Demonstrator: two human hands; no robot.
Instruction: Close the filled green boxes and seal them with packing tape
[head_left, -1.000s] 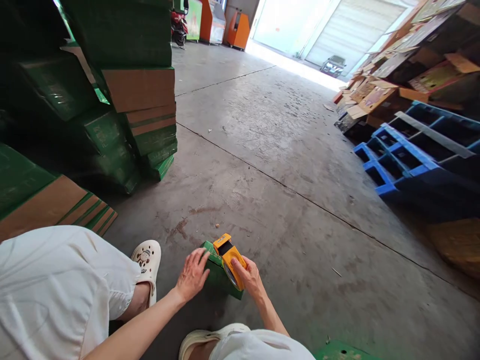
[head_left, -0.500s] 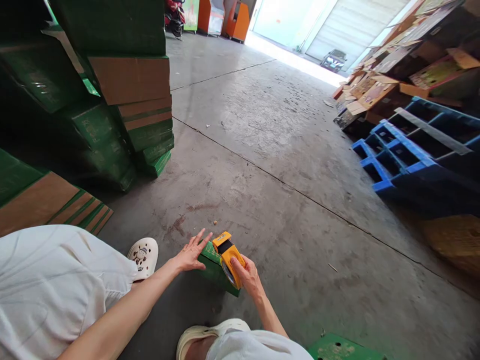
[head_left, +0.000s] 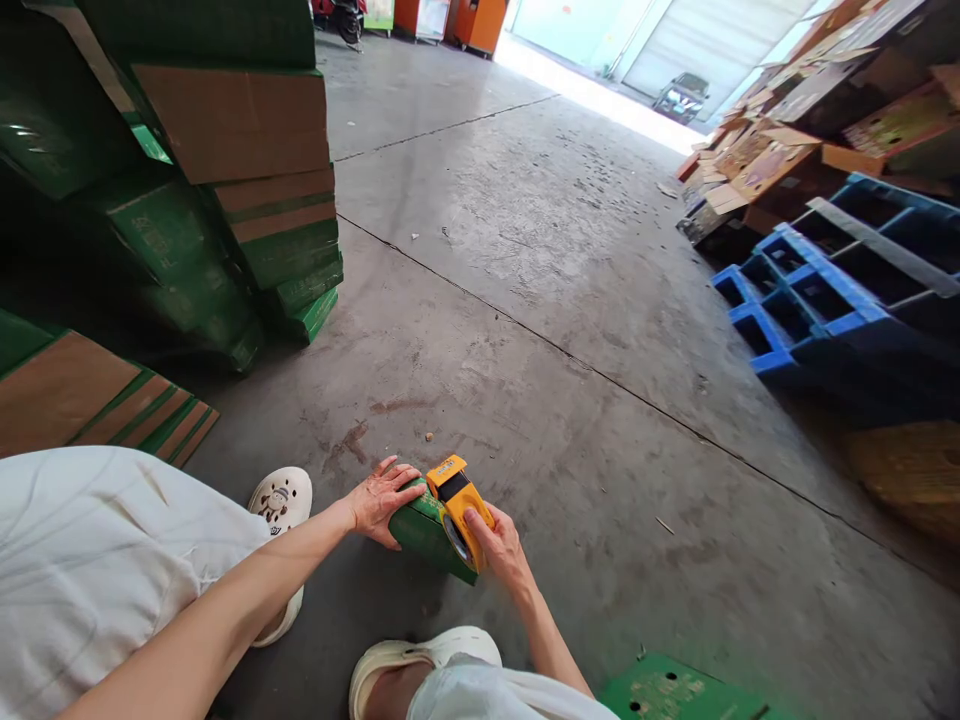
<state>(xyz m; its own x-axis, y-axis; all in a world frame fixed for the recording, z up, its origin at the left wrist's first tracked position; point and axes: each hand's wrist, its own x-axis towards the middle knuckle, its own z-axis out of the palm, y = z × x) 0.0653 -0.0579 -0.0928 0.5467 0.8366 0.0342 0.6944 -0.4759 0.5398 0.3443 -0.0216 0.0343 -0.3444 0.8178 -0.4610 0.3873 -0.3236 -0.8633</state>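
Note:
A small green box (head_left: pixel 429 543) rests on the floor between my feet. My left hand (head_left: pixel 384 500) lies on the box's left end, fingers spread across its top edge. A yellow tape dispenser (head_left: pixel 459 505) with a roll of tape in it is in my right hand (head_left: pixel 495 540), thumb on its side. The dispenser is over the right part of the box, its front end pointing up and left; whether the tape touches the box I cannot tell.
Stacks of green and brown boxes (head_left: pixel 274 210) stand at the left. Blue pallets (head_left: pixel 817 290) and open cartons (head_left: pixel 772 165) are at the right. Another green box (head_left: pixel 675 690) lies at the bottom right. White clogs (head_left: pixel 283 498) are on my feet.
My left hand has come down onto the left end of the box. The view has shifted slightly; the dispenser stays in my right hand over the box.

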